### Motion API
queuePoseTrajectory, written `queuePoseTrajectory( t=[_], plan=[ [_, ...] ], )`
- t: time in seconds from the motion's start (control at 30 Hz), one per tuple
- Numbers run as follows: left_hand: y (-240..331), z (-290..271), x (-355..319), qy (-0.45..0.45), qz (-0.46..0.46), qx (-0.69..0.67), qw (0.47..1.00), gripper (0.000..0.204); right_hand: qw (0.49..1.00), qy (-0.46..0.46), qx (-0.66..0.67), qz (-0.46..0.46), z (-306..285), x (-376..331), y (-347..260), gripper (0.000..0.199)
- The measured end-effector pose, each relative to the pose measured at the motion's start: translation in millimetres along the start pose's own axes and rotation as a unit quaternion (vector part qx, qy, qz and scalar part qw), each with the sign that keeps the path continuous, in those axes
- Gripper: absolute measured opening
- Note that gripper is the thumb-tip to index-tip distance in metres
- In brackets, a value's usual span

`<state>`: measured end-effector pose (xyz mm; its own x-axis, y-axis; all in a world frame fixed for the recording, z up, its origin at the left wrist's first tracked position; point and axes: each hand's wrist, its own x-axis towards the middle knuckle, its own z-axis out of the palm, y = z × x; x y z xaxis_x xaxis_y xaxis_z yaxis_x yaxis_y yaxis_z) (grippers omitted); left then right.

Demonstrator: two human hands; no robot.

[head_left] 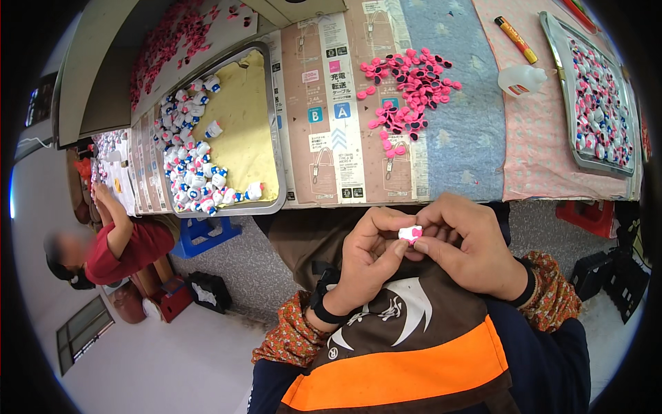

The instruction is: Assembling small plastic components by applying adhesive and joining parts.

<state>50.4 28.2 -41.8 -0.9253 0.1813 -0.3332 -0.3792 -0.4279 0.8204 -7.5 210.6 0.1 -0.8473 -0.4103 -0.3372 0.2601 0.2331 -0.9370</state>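
A small white figurine piece with a pink part (411, 235) is pinched between the fingertips of both hands, just off the table's near edge and above my lap. My left hand (369, 252) is closed on its left side, thumb and fingers pressed together. From the right, my right hand (472, 245) grips the pink side with thumb and forefinger. Farther off on the table lies a loose heap of small pink pieces with dark spots (414, 86). To the left, a metal tray (279, 165) with yellow lining holds many white and blue figurines (189, 155).
At the right, another metal tray (576, 148) is full of white and pink figurines. A white squeeze bottle (522, 80) and a yellow-orange tube (516, 40) lie near it. A grey box-like housing (103, 83) stands at the far left. Another person (114, 245) works beyond a blue stool (205, 237).
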Motion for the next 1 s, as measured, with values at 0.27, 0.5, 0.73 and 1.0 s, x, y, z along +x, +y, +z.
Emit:
queuePoseTrajectory(
  t=[0.27,0.5,0.73,1.0],
  plan=[
    [-1.3,-1.0,-2.1,-0.002,-0.033,-0.058,0.998,0.024,0.999,-0.033,0.008,-0.033,-1.8,0.7,4.6,0.01],
    [-3.9,0.7,-1.3,0.0,0.014,-0.004,1.0,0.025,0.999,-0.028,0.02,0.0,2.6,-0.7,3.6,0.015],
    [-1.0,3.1,-1.8,-0.01,0.026,0.051,0.998,0.028,0.999,-0.031,0.005,0.018,2.6,0.4,2.2,0.02],
    [-1.4,2.5,-2.9,-0.017,0.024,0.052,0.998,0.028,1.0,0.0,-0.003,-0.009,8.5,0.2,8.5,0.022]
  ],
)
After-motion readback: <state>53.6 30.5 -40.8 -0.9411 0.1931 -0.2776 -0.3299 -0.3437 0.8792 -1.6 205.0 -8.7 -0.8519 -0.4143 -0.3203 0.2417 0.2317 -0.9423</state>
